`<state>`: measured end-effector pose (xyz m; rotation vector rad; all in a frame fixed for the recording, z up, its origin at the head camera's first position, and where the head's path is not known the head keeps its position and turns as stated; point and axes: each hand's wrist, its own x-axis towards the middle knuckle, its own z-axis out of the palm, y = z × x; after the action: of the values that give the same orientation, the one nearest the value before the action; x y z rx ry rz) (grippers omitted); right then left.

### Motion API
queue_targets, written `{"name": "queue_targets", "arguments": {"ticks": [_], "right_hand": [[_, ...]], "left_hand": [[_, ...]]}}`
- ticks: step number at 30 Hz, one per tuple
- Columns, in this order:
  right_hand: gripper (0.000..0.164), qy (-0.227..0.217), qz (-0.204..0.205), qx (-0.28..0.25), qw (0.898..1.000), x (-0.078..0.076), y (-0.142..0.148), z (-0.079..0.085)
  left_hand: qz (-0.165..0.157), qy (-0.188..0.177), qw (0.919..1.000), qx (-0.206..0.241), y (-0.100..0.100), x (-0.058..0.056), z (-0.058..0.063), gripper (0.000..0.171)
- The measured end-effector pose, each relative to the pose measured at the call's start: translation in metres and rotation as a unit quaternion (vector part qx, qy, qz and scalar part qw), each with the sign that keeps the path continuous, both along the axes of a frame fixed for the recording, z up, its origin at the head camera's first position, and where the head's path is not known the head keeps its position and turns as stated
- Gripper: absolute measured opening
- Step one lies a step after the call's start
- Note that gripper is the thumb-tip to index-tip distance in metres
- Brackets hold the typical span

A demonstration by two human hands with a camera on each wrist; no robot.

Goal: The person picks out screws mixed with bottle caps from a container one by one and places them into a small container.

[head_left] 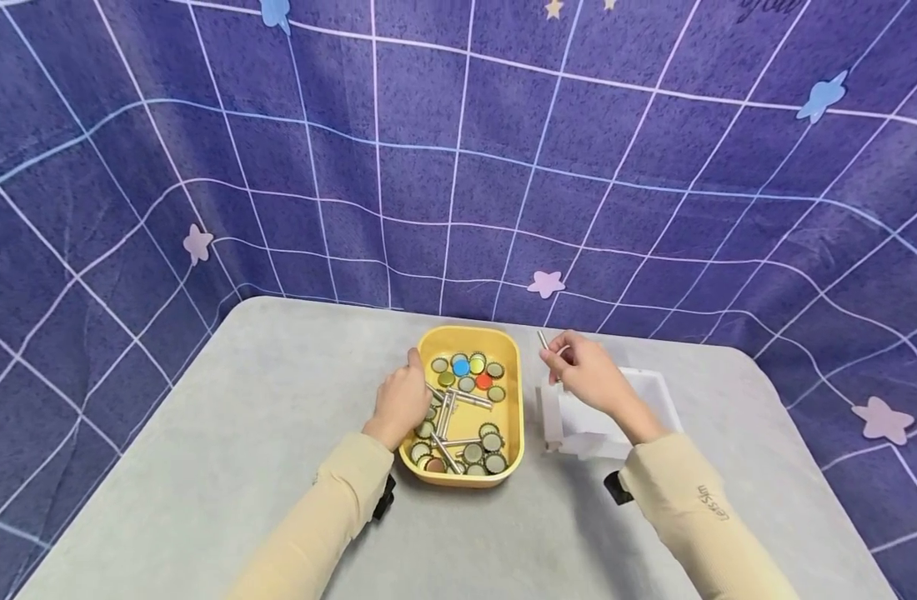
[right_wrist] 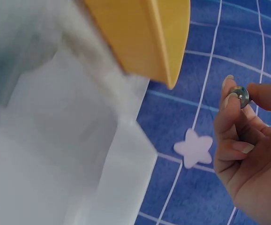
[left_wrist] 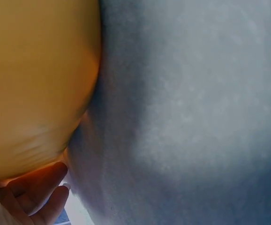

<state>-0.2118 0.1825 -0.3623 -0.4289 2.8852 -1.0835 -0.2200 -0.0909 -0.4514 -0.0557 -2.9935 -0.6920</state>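
Observation:
A yellow bin (head_left: 514,417) holds several bottle caps (head_left: 473,452) and slim silver metal rods (head_left: 469,398). My left hand (head_left: 403,400) grips its left wall. In the left wrist view, fingertips (left_wrist: 56,180) lie against the bin's outer side. Raised over the white box (head_left: 664,400), my right hand (head_left: 588,371) pinches one metal rod (head_left: 543,340) between thumb and fingertips. The right wrist view shows the round end of this rod (right_wrist: 241,96) almost head-on. Part of the white box is hidden behind the right hand and forearm.
Both containers stand on a grey tabletop (head_left: 293,400), the white box to the right of the yellow bin. A blue-purple grid curtain (head_left: 338,167) with star shapes hangs behind and at the sides. The bin's far end is near the table's back edge.

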Motion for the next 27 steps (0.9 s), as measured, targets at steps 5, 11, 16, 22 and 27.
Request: {"name": "queue_targets", "arguments": {"ticks": [5,11,16,22,27], "right_hand": [[0.019,0.008,-0.013,0.019,1.0,0.0,0.015,-0.003],[0.019,0.007,-0.019,0.036,0.999,0.002,0.029,-0.001],[0.02,0.005,-0.015,0.043,0.999,0.003,0.04,-0.003],[0.02,-0.014,-0.001,0.056,0.998,0.005,0.049,-0.006],[0.019,-0.022,0.001,0.068,0.997,0.007,0.055,-0.009]], "left_hand": [[0.005,-0.002,0.9999,0.009,0.0,0.001,-0.004,0.06],[0.008,0.0,0.9999,0.007,0.0,0.0,-0.004,0.061],[0.01,-0.001,0.9999,0.007,0.0,-0.001,-0.004,0.06],[0.014,-0.001,0.9999,0.007,0.001,0.0,-0.005,0.06],[0.018,-0.002,0.9998,0.008,0.001,-0.001,-0.004,0.061]]}}
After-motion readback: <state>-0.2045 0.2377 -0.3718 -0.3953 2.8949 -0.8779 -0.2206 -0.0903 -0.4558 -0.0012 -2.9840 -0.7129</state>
